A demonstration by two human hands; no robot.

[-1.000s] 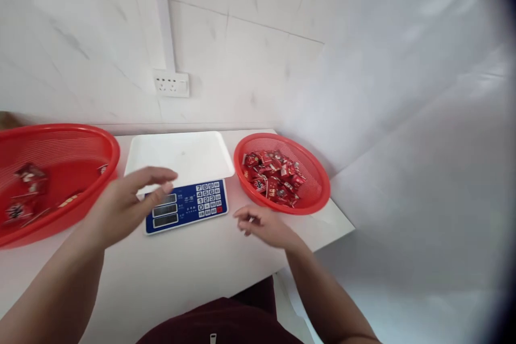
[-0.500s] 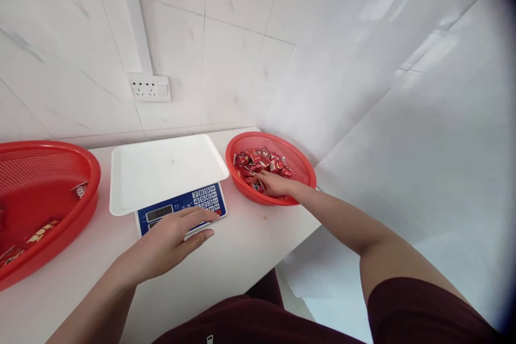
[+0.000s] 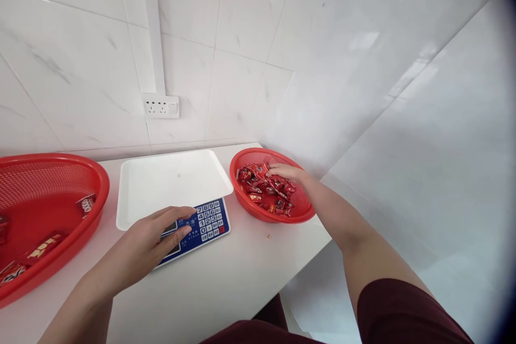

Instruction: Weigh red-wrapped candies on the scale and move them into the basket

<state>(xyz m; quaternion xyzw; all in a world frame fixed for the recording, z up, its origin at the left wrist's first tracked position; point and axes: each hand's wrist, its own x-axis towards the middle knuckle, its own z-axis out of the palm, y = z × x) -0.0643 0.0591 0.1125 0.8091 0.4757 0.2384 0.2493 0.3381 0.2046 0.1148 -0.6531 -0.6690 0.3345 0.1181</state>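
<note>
My left hand [image 3: 155, 236] hovers over the blue front panel of a digital scale [image 3: 209, 220], fingers stretched out and thumb apart, covering much of its display. Nothing is in that hand. The scale's white weighing tray [image 3: 173, 183] is bare. To the right, my right hand [image 3: 285, 172] reaches over the far side of a red perforated basket [image 3: 258, 215]. Its fingers extend across the small red snack packets [image 3: 266, 185] piled inside; they look loose, with no packet visibly gripped. Whether the fingertips touch the packets is hard to see.
A larger red basket [image 3: 102, 183] at the left holds a few red packets [image 3: 46, 244]. Both baskets and the scale stand on a white table [image 3: 242, 269] against a tiled wall. A wall socket [image 3: 161, 106] is behind the scale. A tiny crumb [image 3: 269, 236] lies near the right basket.
My left hand has moved left, off the keypad and over the display. My right hand has drawn from the middle of the packets toward the basket's far side. The view has tilted slightly upward.
</note>
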